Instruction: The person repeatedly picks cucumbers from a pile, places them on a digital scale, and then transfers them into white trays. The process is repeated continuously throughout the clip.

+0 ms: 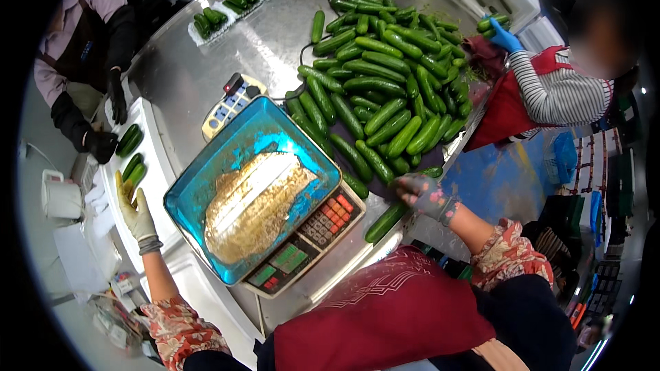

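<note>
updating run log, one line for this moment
left hand: open, beside cucumbers on white tray | right hand: by cucumber pile | digital scale: between hands

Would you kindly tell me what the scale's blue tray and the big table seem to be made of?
Blue tray: probably metal, glossy; the blue layer gives way to a shiny, scuffed middle. Table: likely stainless steel, smooth grey with bright glare.

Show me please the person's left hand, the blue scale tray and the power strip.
Left hand (139, 219), head view: its middle.
Blue scale tray (192, 196), head view: blue inside near left corner.
Power strip (223, 113), head view: its socket face.
</note>
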`<state>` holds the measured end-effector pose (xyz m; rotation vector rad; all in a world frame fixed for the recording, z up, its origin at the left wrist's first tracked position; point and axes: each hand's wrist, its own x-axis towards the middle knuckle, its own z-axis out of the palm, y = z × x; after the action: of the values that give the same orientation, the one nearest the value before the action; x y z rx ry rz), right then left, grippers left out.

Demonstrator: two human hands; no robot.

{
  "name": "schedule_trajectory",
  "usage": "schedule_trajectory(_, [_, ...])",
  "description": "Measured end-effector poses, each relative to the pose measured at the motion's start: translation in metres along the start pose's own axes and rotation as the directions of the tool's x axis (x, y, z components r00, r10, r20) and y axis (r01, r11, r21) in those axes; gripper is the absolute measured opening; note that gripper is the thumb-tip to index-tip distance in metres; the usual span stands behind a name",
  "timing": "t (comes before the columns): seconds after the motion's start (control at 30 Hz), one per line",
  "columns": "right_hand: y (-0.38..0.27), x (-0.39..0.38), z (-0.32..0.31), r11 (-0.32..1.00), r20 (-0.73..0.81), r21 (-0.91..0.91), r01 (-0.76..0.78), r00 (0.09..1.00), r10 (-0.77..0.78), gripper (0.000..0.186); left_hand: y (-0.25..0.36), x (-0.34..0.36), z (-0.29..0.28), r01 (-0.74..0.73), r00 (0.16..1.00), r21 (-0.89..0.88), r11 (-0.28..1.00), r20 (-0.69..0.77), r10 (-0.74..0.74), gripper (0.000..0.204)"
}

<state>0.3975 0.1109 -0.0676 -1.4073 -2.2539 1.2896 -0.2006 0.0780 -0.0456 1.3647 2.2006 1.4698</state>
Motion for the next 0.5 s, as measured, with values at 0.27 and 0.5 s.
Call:
schedule_trajectory(0.27, [-0.014, 0.032, 0.04, 0.602, 0.675, -0.568, 0.561, 0.736, -0.049, 0.031, 0.168, -0.14, 0.073, 0.017, 0.862, -0.304, 0.952, 0.486, 0.14, 0.044])
schedule_trajectory(0.5, [-0.025, 0.031, -0.012, 0.963, 0.505, 0.006, 0.269, 0.83, -0.235, 0.048, 0.209, -0.251, 0.13, 0.708, 0.323, -0.237, 0.665, 0.946, -0.006, 0.049])
